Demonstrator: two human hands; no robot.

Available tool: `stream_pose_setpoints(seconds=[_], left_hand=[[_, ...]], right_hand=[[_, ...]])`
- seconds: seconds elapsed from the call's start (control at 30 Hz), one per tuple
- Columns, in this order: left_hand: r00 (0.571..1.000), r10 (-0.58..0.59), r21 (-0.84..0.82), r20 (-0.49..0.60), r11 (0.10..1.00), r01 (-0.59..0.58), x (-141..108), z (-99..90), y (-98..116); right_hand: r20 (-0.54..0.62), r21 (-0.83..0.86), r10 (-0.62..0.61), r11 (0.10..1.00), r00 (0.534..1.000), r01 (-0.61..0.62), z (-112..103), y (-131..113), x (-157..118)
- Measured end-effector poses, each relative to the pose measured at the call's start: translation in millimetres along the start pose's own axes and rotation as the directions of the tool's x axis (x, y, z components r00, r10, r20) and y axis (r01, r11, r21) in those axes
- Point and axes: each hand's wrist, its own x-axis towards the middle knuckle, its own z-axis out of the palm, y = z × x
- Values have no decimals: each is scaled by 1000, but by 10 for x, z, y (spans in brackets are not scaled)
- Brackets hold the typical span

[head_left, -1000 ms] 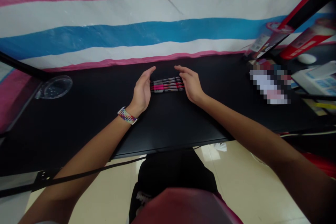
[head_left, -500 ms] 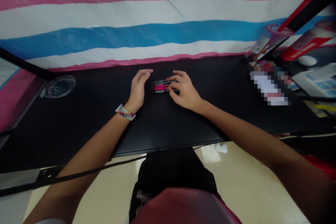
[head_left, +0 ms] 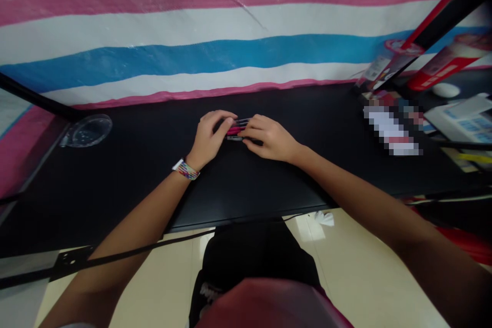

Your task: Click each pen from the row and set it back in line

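Several slim pens [head_left: 232,130], some pink and some dark or grey, lie side by side on the black desk [head_left: 246,184]. My left hand [head_left: 209,136], with a patterned band on its wrist, curls its fingers and thumb around their left ends. From the other side my right hand [head_left: 272,138] has its bent fingertips closed on the right ends. Only a short middle stretch of the pens shows between the two hands; the fingers cover the rest.
A clear round plastic container [head_left: 87,130] sits at the desk's left. To the right stand a clear cup [head_left: 392,61], a red and white tumbler [head_left: 446,64], a white egg-shaped object [head_left: 446,90] and a white-blue pack [head_left: 465,118]. A striped sheet [head_left: 238,51] hangs behind.
My left hand has moved right, from beside the pens onto their left ends, and its fingers have curled in. My right hand's fingers have drawn closer together on the right ends.
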Motion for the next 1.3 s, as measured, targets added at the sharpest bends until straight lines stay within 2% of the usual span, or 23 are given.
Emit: stream_pose_setpoints(seconds=[0.1,0.2,0.3,0.4,0.47,0.53,0.73,0.9,1.03,1.1,1.23,1.3], left_hand=[[994,92,149,65,984,-100,-16,-2,55],[995,94,161,38,982,-99,-16,-1,66],[997,75,147,-2,986,-74,-6,-19,62],[996,72,136,-60,989,-63,6,-49,39],[993,75,129,-90,990,-63,13,-68,15],[991,85,129,-107,989,-71,18,-82,-9],[991,77,144,-109,988,-61,21,-94,-18],[994,6,13,-112,1000,-5,15,-72,-26],[991,-13,-97,-135,995,0,46,-65,-90],[991,-24,-139,-132,990,6,67,-71,-124],[989,-104,-110,-101,990,93,93,-85,-167],[988,-106,-149,-111,985,89,100,-88,-177]], right_hand=[[-92,62,131,990,987,-126,-48,9,0],[-101,187,318,937,943,-296,-118,40,6],[-82,411,517,796,852,-443,-172,122,16],[-47,647,628,611,777,-456,-190,234,23],[-13,731,649,525,761,-435,-182,291,20],[4,760,651,492,759,-426,-161,323,11],[-34,775,666,488,745,-401,-109,319,-6],[-74,775,649,516,757,-366,-130,250,33],[-53,800,701,456,712,-389,-121,276,30],[-48,816,709,434,704,-382,-108,316,17],[-11,825,729,393,685,-406,-90,369,5],[-2,836,741,370,672,-405,-85,378,6]])
